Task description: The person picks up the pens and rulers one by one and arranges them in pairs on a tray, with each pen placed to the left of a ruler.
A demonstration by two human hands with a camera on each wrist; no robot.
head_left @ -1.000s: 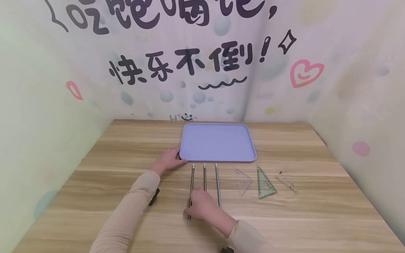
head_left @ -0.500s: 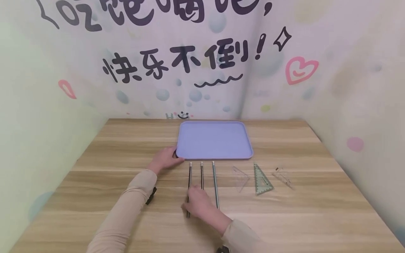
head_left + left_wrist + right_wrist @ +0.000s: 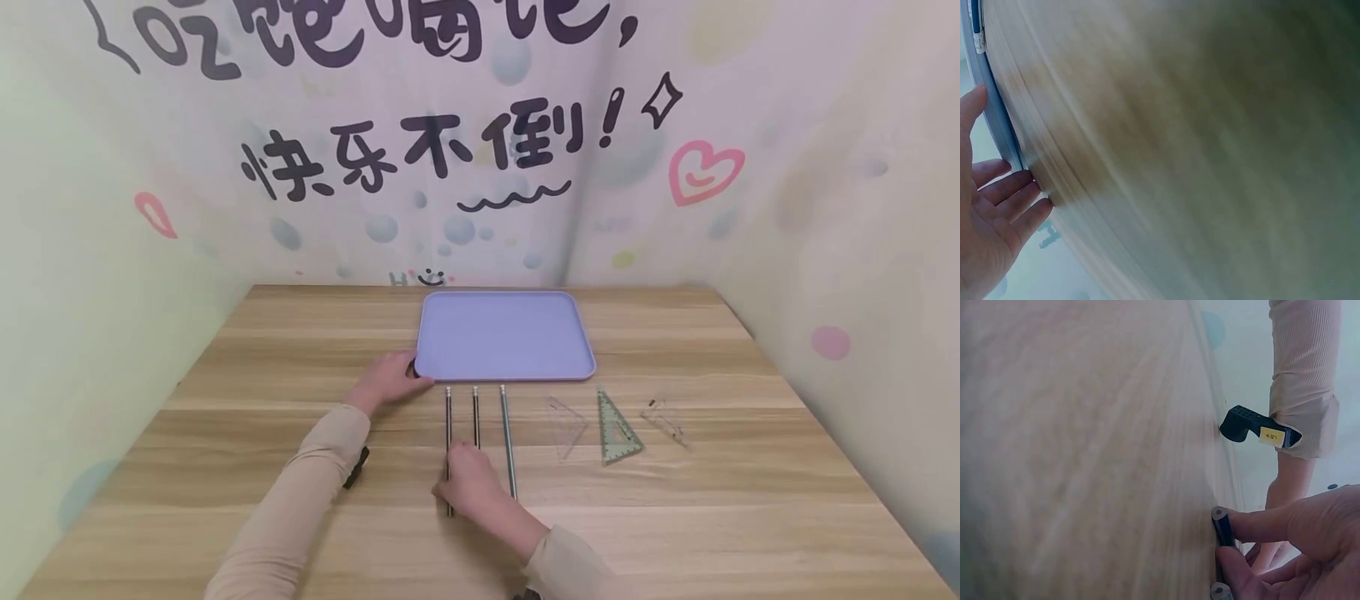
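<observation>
My right hand pinches the leftmost black pencil near its lower end, thumb on one side and a finger on the other; the pencil lies on the table. In the right wrist view, that pencil's blunt end shows between thumb and finger, with a second pencil just below. A middle black pencil is partly covered by the hand, and a teal pencil lies right of it. My left hand rests at the near left corner of the lilac tray, fingertips touching its edge, fingers fairly straight.
To the right of the pencils lie a clear set square, a green set square and another small clear drawing tool. A printed cloth hangs behind the wooden table.
The head view has shifted slightly, moving the whole scene a little left. Both hands keep their places at the tray corner and the leftmost pencil.
</observation>
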